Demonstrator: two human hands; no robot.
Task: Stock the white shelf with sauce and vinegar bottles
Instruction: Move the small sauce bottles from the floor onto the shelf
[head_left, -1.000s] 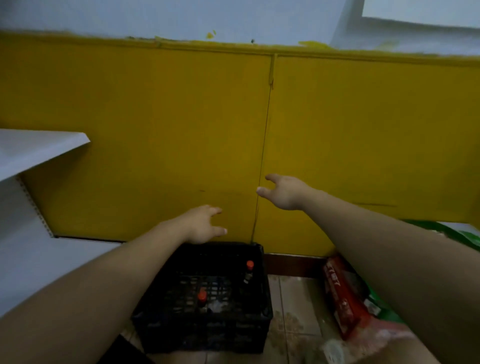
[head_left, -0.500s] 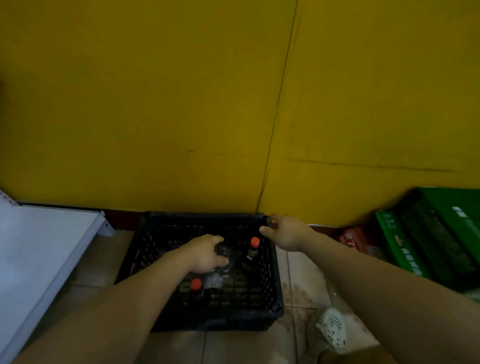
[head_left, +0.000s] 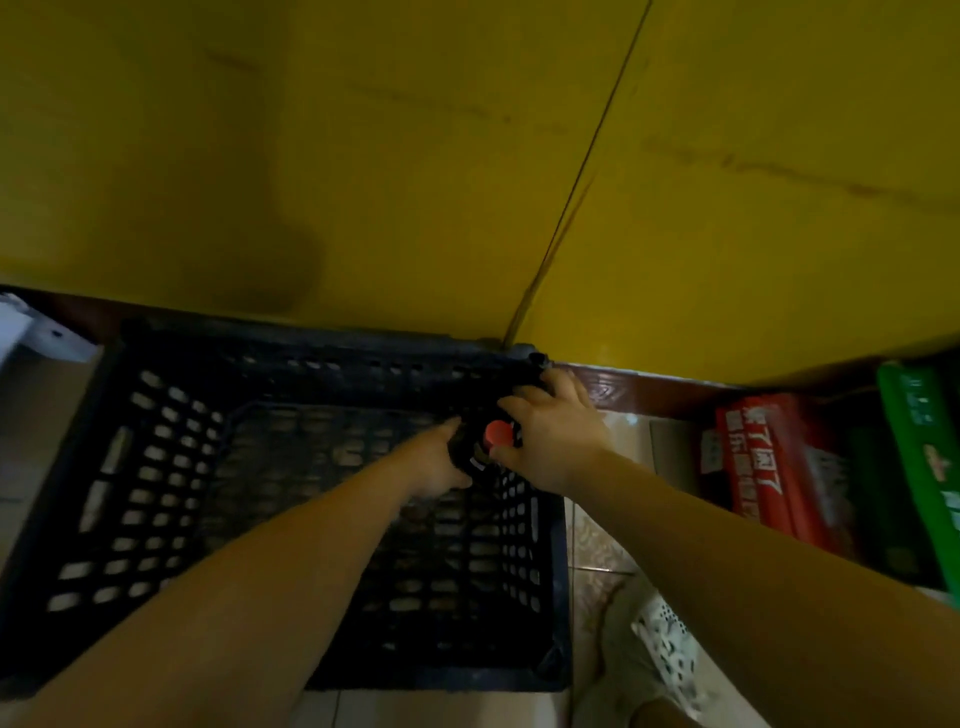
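Bottle: dark bottle with a red cap (head_left: 497, 434), standing in the far right corner of the black plastic lattice crate (head_left: 156, 467)
Right hand (head_left: 550, 441): fingers and thumb curled round the bottle's neck
Left hand (head_left: 436, 462): right up against the bottle's body, too blurry to tell if it's gripping
Crate: sits against the yellow wall (head_left: 363, 156)

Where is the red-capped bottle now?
Head view, right of centre: the red-capped bottle sits in the black crate's far right corner, between the left hand and right hand.

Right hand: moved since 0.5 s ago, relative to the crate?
Yes. The right hand left the black crate's far-right corner and dropped inward onto the red-capped bottle.
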